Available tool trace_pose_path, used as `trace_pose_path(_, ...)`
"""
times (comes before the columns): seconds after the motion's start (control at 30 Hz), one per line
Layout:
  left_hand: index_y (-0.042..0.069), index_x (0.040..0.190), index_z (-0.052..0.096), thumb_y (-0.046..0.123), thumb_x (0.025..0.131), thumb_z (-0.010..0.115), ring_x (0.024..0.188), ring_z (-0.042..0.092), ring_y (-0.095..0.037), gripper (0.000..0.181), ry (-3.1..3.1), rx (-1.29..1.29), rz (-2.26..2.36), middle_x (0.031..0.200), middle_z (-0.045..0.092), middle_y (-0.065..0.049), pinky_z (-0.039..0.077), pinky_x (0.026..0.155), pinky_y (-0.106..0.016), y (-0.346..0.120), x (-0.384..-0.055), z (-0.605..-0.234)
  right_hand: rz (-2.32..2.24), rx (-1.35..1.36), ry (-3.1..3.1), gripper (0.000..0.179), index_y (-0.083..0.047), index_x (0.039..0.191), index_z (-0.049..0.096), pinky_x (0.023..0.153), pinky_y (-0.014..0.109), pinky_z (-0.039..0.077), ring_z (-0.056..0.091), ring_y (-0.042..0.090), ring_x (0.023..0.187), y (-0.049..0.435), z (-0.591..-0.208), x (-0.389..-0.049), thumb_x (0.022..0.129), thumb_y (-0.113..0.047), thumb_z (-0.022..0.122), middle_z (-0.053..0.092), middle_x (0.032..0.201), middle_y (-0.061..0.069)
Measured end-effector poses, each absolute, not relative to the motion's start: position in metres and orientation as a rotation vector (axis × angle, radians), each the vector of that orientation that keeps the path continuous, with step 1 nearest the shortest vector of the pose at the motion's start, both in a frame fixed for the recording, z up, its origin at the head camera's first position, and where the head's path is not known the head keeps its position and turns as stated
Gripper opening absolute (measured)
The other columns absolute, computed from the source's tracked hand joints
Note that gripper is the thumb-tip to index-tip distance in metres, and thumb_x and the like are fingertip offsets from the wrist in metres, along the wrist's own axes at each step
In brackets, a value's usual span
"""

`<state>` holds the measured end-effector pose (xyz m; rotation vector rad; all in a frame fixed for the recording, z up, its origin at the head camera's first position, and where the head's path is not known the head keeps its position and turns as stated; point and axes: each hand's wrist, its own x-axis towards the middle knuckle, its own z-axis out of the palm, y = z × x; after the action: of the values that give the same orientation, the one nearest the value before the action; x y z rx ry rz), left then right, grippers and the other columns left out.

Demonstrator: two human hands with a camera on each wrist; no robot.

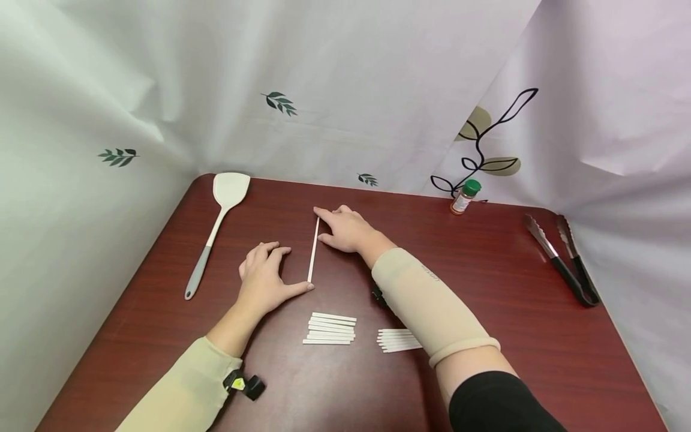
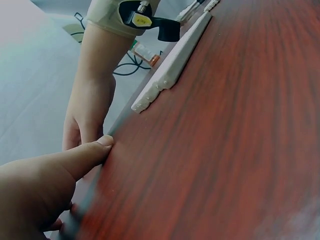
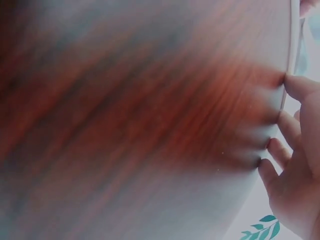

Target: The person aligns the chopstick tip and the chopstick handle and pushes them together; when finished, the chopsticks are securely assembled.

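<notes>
A slim white stick shape [image 1: 314, 249] lies on the table, running away from me between both hands. My left hand [image 1: 263, 277] is at its near end, the thumb tip touching there and the other fingers spread to the left. At the far end, my right hand [image 1: 345, 231] rests its index fingertip, with the thumb beside the stick's right side. In the right wrist view, fingertips of the right hand [image 3: 295, 145] touch the tabletop. Closer to me lies a row of several white sticks [image 1: 330, 329], and right of it a second bundle of sticks [image 1: 398, 340], partly hidden by my right forearm.
A white spatula with a grey handle [image 1: 218, 231] lies at the left of the dark red table [image 1: 486, 270]. A green-capped spice jar [image 1: 464, 198] stands at the back right. Tongs with black handles [image 1: 567, 261] lie near the right edge. A white curtain [image 1: 345, 90] hangs behind.
</notes>
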<state>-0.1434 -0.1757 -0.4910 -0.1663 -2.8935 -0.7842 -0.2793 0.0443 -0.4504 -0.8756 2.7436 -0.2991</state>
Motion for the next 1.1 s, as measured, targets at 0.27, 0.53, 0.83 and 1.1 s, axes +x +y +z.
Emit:
trace_pose_path(0.27, 0.010, 0.140, 0.064, 0.067, 0.071, 0.089, 0.151, 0.027, -0.047, 0.093, -2.815, -0.223, -0.834, 0.156, 0.046, -0.017, 0.022, 0.110, -0.072, -0.174, -0.142, -0.495, -0.458, -0.870, 2.631, 0.081, -0.017, 0.172, 0.021, 0.126, 0.042, 0.026, 0.029, 0.026, 0.157, 0.066, -0.449, -0.277, 0.106, -0.036, 0.064, 0.039, 0.170, -0.001)
trace_pose_path(0.53, 0.010, 0.134, 0.066, 0.049, 0.082, 0.086, 0.149, 0.031, -0.048, 0.068, -2.589, -0.428, -1.004, 0.149, 0.054, -0.017, 0.022, 0.109, -0.072, -0.175, -0.140, -0.496, -0.375, -0.772, 2.615, 0.084, -0.018, 0.172, 0.019, 0.128, 0.045, 0.022, 0.019, 0.027, 0.162, 0.088, -0.441, -0.261, 0.106, -0.040, 0.065, 0.029, 0.174, 0.004)
trace_pose_path(0.83, 0.007, 0.126, 0.071, 0.037, 0.090, 0.076, 0.135, 0.045, -0.046, 0.047, -2.410, -0.835, -1.016, 0.139, 0.062, -0.016, 0.029, 0.106, -0.070, -0.161, -0.133, -0.499, -0.333, -0.864, 2.571, 0.076, -0.007, 0.168, 0.032, 0.129, 0.046, 0.016, 0.013, 0.038, 0.162, 0.127, -0.437, -0.228, 0.105, -0.033, 0.067, 0.022, 0.174, 0.018)
trace_pose_path(1.1, 0.008, 0.120, 0.073, 0.024, 0.098, 0.070, 0.118, 0.058, -0.028, 0.028, -2.390, -1.078, -1.062, 0.124, 0.070, -0.007, 0.042, 0.103, -0.049, -0.139, -0.119, -0.499, -0.352, -0.852, 2.520, 0.078, -0.018, 0.169, 0.034, 0.128, 0.059, 0.014, 0.007, 0.042, 0.162, 0.163, -0.433, -0.186, 0.104, -0.043, 0.068, 0.015, 0.176, 0.017)
